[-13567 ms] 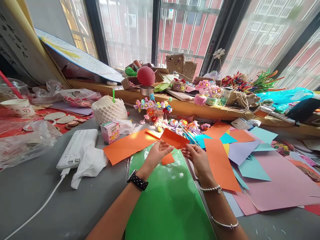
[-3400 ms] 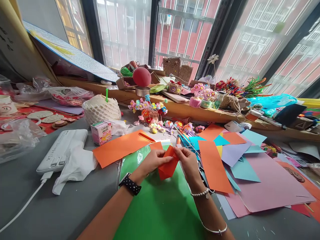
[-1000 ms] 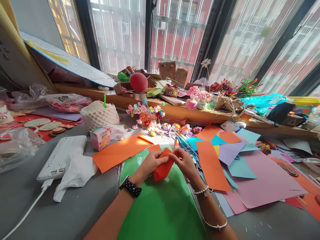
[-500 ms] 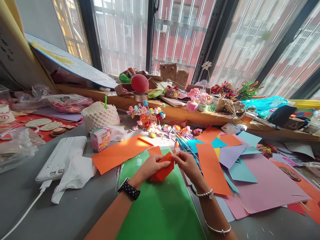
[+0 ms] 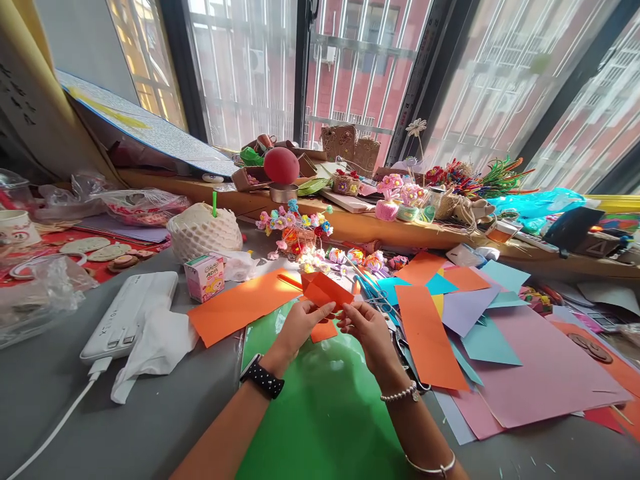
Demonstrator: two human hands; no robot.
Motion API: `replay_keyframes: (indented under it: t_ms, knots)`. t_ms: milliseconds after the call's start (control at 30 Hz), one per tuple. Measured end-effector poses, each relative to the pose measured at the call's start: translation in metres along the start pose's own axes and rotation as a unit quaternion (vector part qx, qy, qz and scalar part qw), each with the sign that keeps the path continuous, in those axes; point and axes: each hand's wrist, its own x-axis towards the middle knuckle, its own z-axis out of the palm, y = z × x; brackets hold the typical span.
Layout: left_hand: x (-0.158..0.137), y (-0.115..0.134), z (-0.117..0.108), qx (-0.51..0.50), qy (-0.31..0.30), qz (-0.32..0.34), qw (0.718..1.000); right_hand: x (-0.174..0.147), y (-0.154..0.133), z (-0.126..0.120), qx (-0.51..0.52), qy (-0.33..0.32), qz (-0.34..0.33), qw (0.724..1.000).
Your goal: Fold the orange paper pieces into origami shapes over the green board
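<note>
1. The small folded piece of orange paper (image 5: 327, 288) is held up over the far end of the glossy green mat (image 5: 320, 420), near the middle of the grey tabletop (image 5: 45, 413).
2. The left hand (image 5: 299, 328) pinches its near left edge, thumb on top and fingers curled beneath.
3. The right hand (image 5: 369, 331) pinches its near right corner between thumb and fingertips; the other fingers are bent in underneath.
4. Done, as far as shows: the held paper is creased into panels, which stand at an angle to each other. They do not lie flat together, so the folding looks only partly finished; whether any edge is glued, I cannot tell.
5. Beneath the hands, a small loose flat orange paper piece (image 5: 324, 331) lies on the mat and appears unworked.
6. Also seemingly unworked are the long orange paper strip (image 5: 235, 308) to the left and the broad orange paper rectangle (image 5: 431, 340) to the right, which overlaps lilac, teal and pink sheets (image 5: 555, 373).
</note>
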Motion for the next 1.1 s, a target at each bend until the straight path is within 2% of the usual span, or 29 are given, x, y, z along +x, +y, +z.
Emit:
replay_keyframes:
  t_ms: [200,267,333,400,600,900,1100]
  knots:
    - [0.0,0.001,-0.002,-0.039,0.039,0.025,0.998,0.002,-0.001,-0.004,-0.114,-0.082,-0.013,0.99]
    - [0.0,0.0,-0.003,-0.056,0.047,0.019,0.997,0.004,-0.003,-0.01,-0.159,-0.074,-0.058,0.983]
    - [0.001,-0.001,-0.003,-0.053,0.055,0.016,0.997,0.006,-0.007,-0.016,-0.2,-0.021,-0.123,0.972]
    - [0.002,-0.003,-0.004,-0.039,0.059,0.019,0.997,0.005,-0.009,-0.02,-0.235,0.002,-0.175,0.956]
    - [0.001,-0.004,-0.002,-0.004,0.024,0.037,0.999,0.002,-0.011,-0.018,-0.309,-0.051,-0.254,0.915]
    - [0.002,-0.004,-0.002,0.034,-0.01,0.027,0.999,0.005,-0.012,-0.024,-0.343,-0.089,-0.247,0.902]
    - [0.002,-0.005,0.0,0.01,0.025,0.031,0.999,0.007,-0.008,-0.022,-0.287,-0.071,-0.196,0.935]
